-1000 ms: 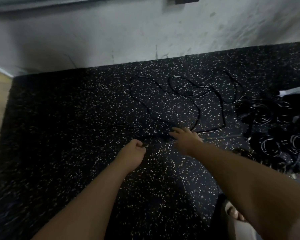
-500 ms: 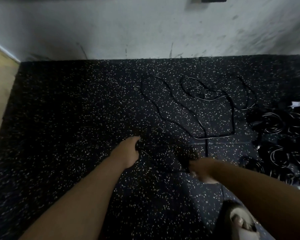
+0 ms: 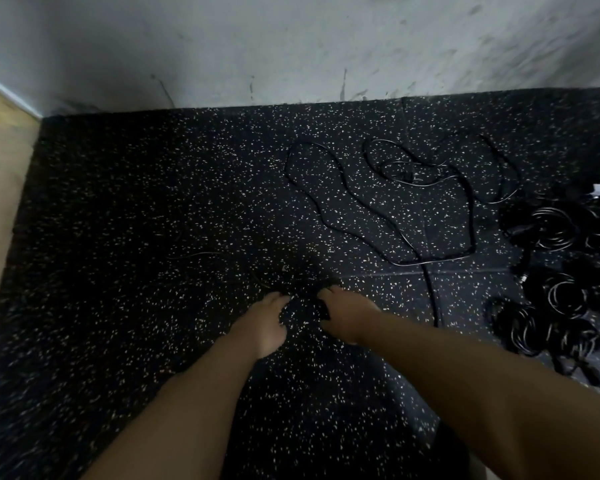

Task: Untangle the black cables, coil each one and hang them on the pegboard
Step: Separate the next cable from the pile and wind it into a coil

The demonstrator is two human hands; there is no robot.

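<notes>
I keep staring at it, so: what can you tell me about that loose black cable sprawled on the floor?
The loose cable is thin, black and glossy, like rubber-coated wire. It lies uncoiled on the speckled mat in wandering loops that cross near the wall; one strand runs back toward the person. Near the hands it vanishes in shadow: the right hand grips something black, perhaps its end; whether the left hand touches it is unclear.

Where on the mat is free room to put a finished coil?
The left part of the mat is bare, from the wooden floor to the left hand, except one thin strand. The strip along the wall, left of the loose cable, is free too. Crowded: the loose cable right of centre, the coiled cables at the right edge.
</notes>
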